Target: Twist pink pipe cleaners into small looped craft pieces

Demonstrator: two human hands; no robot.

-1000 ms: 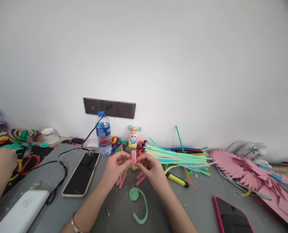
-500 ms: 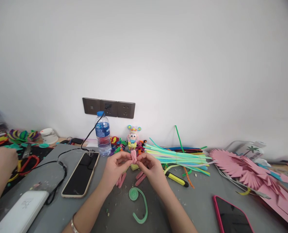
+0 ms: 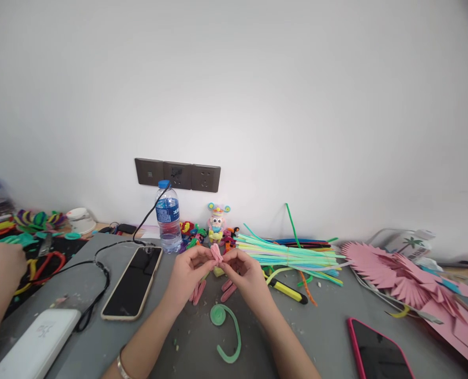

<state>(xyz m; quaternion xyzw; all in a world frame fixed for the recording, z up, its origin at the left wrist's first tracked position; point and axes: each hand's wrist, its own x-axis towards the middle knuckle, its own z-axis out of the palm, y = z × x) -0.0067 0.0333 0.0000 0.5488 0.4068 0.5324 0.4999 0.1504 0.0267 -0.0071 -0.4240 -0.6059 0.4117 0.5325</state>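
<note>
Between my two hands, a small folded pink fuzzy piece (image 3: 216, 252) is pinched at the fingertips. My left hand (image 3: 190, 267) closes on its left side, and my right hand (image 3: 244, 268) grips it from the right. Below my wrists lies a green coil (image 3: 218, 315) with a long curved tail. Other pink folded pieces (image 3: 200, 290) rest beside my left fingers, and more pink loops (image 3: 228, 289) lie partly behind my right hand. A little yellowish piece (image 3: 219, 271) shows just under the held one.
Behind stand a water bottle (image 3: 168, 218) and a figurine (image 3: 216, 223). Pipe cleaners (image 3: 289, 255) and a yellow cutter (image 3: 287, 291) lie right, near pink folded paper (image 3: 399, 273). Phones (image 3: 133, 284) (image 3: 378, 350), cables and a white power bank (image 3: 37, 342) surround. Another person's hand (image 3: 5, 268) is far left.
The pink piece between my fingertips has tilted slightly to the left. At the far left, the other person's hand has shifted a little. Both my hands keep their grip.
</note>
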